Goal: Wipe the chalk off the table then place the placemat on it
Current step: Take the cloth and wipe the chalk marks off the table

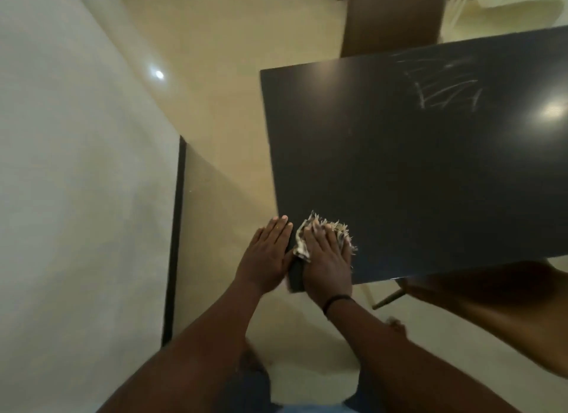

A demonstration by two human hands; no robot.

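Chalk marks (445,90) lie at the table's (399,173) far right, well apart from both hands. Right hand (327,259), nearer, presses flat on the fringed cloth (307,237) at the near-left corner; left hand (267,252) rests flat beside it, holding nothing.

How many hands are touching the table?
2. The left hand rests flat at the table's near corner; the right hand beside it presses the cloth down.
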